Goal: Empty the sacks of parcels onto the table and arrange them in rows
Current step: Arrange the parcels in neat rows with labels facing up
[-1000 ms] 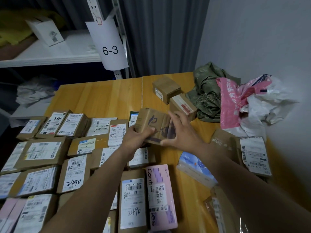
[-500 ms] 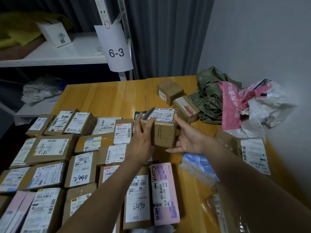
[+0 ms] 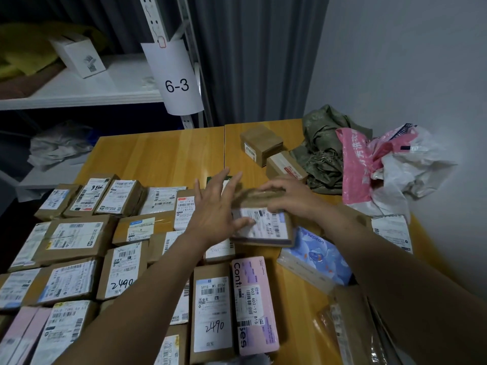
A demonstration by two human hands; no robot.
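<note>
A brown cardboard parcel (image 3: 266, 227) with a white label facing up sits at the right end of the parcel rows on the wooden table (image 3: 163, 156). My right hand (image 3: 290, 198) lies over its far edge, fingers curled on it. My left hand (image 3: 216, 206) is beside its left side with fingers spread, the thumb touching the label. Several labelled brown parcels (image 3: 71, 235) lie in rows to the left. A pink box (image 3: 254, 304) and a long parcel marked 2490 (image 3: 212, 314) lie nearer me.
Two brown boxes (image 3: 261, 144) (image 3: 286, 165) stand at the back of the table beside a crumpled green sack (image 3: 324, 151) and pink and white bags (image 3: 390, 169). A blue packet (image 3: 316, 259) and more parcels (image 3: 392, 230) lie at right. A shelf (image 3: 79, 93) with sign 6-3 (image 3: 176, 83) stands behind.
The parcel was turned label up and lowered from mid-air onto the table at the end of the row. My left hand has opened and spread; my right hand moved on top.
</note>
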